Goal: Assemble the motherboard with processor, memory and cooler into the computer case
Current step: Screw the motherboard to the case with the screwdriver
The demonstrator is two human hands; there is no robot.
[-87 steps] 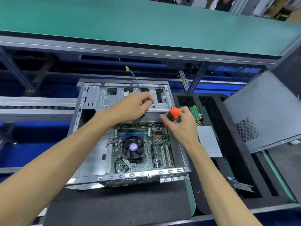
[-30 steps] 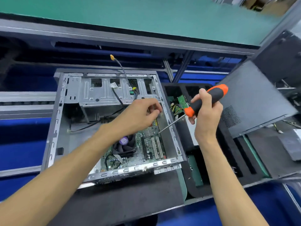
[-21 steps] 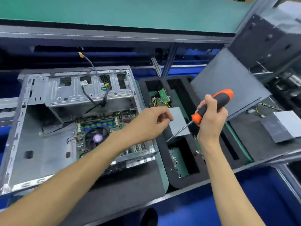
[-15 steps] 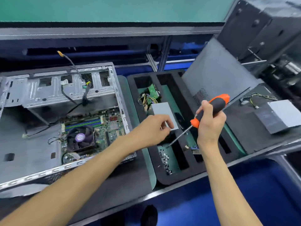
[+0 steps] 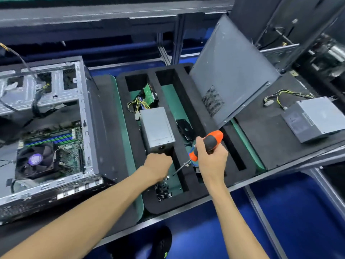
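The open computer case (image 5: 87,116) lies on its side at the left. Inside it sits the green motherboard (image 5: 71,154) with memory sticks (image 5: 50,138) and a black fan cooler (image 5: 35,159). My left hand (image 5: 157,166) reaches down into the near slot of the black foam tray (image 5: 186,184), fingers curled downward just above a pile of small screws (image 5: 163,191); whether it holds one is hidden. My right hand (image 5: 211,159) grips an orange-and-black screwdriver (image 5: 207,144), its tip pointing down-left toward the screws.
In the tray lie a grey power supply (image 5: 156,128) and a green board with coloured wires (image 5: 147,94). The grey case side panel (image 5: 229,71) leans at the tray's right. Another power supply (image 5: 315,118) sits far right. The bench edge runs below my wrists.
My view has swung right, away from the case. My left hand left the case and dropped into the tray's screw slot; my right hand followed with the screwdriver.
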